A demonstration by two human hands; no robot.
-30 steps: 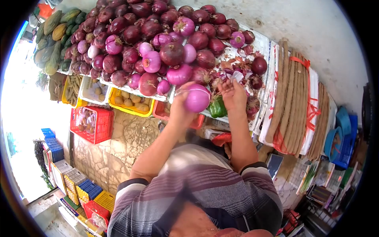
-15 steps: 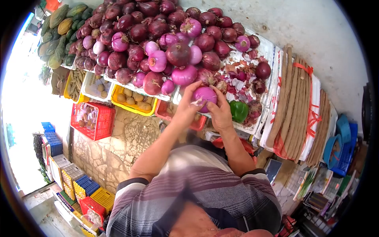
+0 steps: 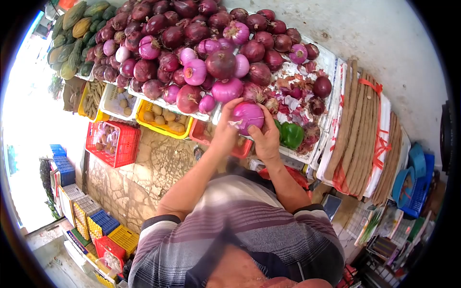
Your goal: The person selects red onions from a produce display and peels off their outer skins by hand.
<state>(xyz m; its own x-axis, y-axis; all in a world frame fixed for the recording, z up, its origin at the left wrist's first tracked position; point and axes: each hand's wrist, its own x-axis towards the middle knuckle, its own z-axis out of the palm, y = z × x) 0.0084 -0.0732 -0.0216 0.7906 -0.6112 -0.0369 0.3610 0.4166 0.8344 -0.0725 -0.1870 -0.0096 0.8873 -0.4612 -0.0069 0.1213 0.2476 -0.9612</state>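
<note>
Between both hands, in front of my chest, is a smooth, bright purple red onion (image 3: 248, 116). My left hand (image 3: 227, 126) grips its left side, with a pale scrap of skin near the fingers. Around its right side my right hand (image 3: 266, 136) is closed, the thumb on the near face. Just beyond lies a big heap of red onions (image 3: 196, 33), some dark and dry-skinned, some peeled to a shiny purple. A green bell pepper (image 3: 291, 135) sits right of my right hand, beside loose onion skins (image 3: 289, 104) on the white tray.
Long brown roots (image 3: 353, 139) tied with red ribbon lie at the right. Below the onion heap stand a yellow crate of potatoes (image 3: 163, 126) and a red crate (image 3: 113, 144). Green and yellow gourds (image 3: 72, 41) are piled at far left. A white wall (image 3: 379, 43) rises behind.
The onion has been turned in my hands, showing more of its smooth side. Both hands stay around it in nearly the same place.
</note>
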